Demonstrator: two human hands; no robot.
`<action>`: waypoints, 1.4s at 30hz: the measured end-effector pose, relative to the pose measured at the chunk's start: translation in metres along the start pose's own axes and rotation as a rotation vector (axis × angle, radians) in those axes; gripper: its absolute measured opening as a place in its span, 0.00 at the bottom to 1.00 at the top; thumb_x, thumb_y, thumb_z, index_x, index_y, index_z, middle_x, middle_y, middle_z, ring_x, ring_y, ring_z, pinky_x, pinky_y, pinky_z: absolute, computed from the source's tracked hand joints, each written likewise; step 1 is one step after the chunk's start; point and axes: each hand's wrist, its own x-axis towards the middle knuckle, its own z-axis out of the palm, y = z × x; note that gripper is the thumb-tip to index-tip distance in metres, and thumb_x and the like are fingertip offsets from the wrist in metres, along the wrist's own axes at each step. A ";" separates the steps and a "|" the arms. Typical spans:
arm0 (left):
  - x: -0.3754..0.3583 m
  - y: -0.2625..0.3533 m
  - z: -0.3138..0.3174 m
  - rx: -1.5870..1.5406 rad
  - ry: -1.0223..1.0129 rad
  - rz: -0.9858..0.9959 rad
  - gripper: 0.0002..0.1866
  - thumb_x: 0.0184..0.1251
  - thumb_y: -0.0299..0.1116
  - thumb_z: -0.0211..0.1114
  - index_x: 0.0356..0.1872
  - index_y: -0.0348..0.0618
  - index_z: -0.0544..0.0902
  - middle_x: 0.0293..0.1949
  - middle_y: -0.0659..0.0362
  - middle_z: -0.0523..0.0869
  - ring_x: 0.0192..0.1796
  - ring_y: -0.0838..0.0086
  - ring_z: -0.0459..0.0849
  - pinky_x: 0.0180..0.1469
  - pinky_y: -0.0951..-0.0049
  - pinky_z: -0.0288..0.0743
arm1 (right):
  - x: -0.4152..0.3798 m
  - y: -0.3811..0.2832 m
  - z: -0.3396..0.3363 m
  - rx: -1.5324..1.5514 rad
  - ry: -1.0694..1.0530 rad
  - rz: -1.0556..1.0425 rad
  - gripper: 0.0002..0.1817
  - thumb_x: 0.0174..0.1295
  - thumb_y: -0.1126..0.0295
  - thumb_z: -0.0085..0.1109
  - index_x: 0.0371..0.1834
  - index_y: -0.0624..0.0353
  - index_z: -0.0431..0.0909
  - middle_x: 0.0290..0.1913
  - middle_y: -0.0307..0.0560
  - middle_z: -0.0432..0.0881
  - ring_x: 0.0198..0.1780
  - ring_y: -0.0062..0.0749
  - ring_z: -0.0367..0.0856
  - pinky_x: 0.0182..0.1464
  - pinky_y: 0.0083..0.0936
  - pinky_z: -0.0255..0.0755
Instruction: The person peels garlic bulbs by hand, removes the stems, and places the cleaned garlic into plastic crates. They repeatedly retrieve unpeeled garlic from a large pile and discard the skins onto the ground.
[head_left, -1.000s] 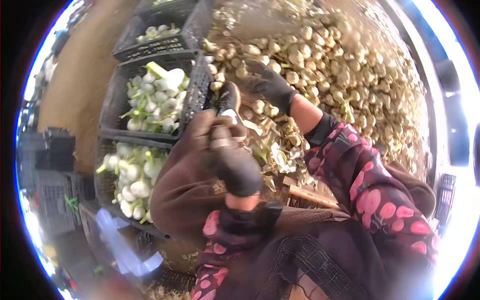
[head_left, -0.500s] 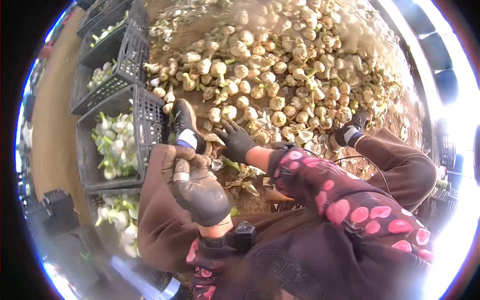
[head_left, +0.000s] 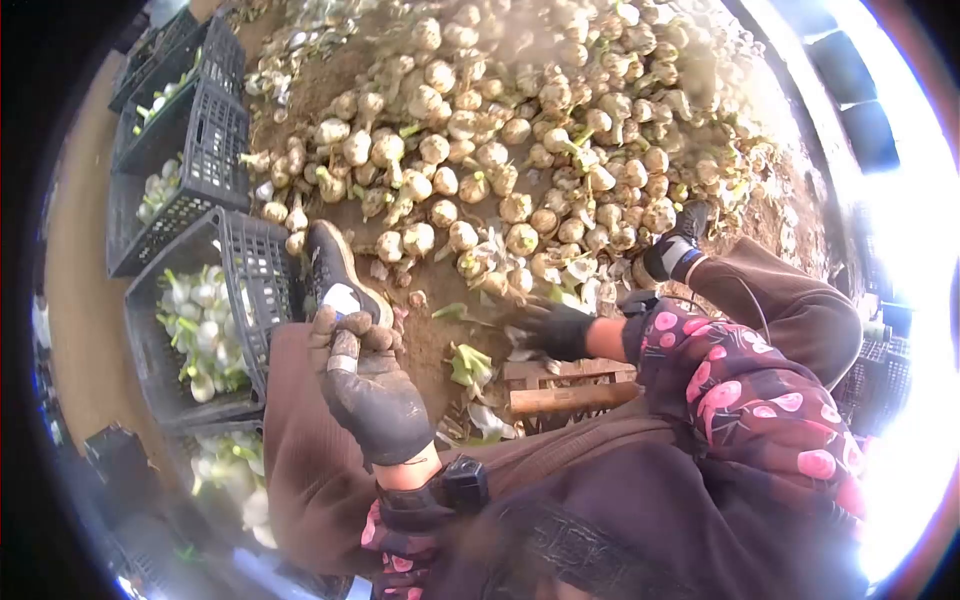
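Head cam: left hand (head_left: 375, 395) clenched on knee, right hand (head_left: 548, 328) open nr bulb pile (head_left: 520, 140), crate (head_left: 215, 300) left.

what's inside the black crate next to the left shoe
The black crate by the left shoe holds trimmed white bulbs with green stalks. Only the top layer shows; its near wall and the bulbs themselves hide what lies deeper.
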 end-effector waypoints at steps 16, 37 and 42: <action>0.010 -0.038 -0.035 0.459 -0.424 -0.192 0.13 0.64 0.29 0.54 0.49 0.39 0.73 0.31 0.58 0.80 0.29 0.76 0.78 0.31 0.77 0.74 | -0.108 0.096 0.042 -0.101 -0.361 0.491 0.14 0.48 0.66 0.59 0.39 0.53 0.83 0.46 0.55 0.81 0.45 0.51 0.81 0.44 0.38 0.77; -0.046 -0.129 0.002 0.391 -0.795 -0.529 0.14 0.68 0.26 0.50 0.54 0.39 0.69 0.35 0.59 0.77 0.36 0.78 0.78 0.39 0.76 0.74 | -0.076 0.087 -0.186 1.149 1.001 1.054 0.17 0.55 0.65 0.63 0.47 0.55 0.72 0.32 0.41 0.77 0.30 0.31 0.79 0.18 0.27 0.71; -0.059 -0.082 0.048 0.370 -0.594 -0.458 0.13 0.71 0.46 0.54 0.41 0.49 0.76 0.22 0.69 0.75 0.16 0.82 0.72 0.20 0.80 0.67 | -0.005 0.011 -0.193 1.130 0.740 0.237 0.24 0.48 0.72 0.66 0.50 0.59 0.70 0.46 0.43 0.73 0.51 0.32 0.72 0.54 0.27 0.67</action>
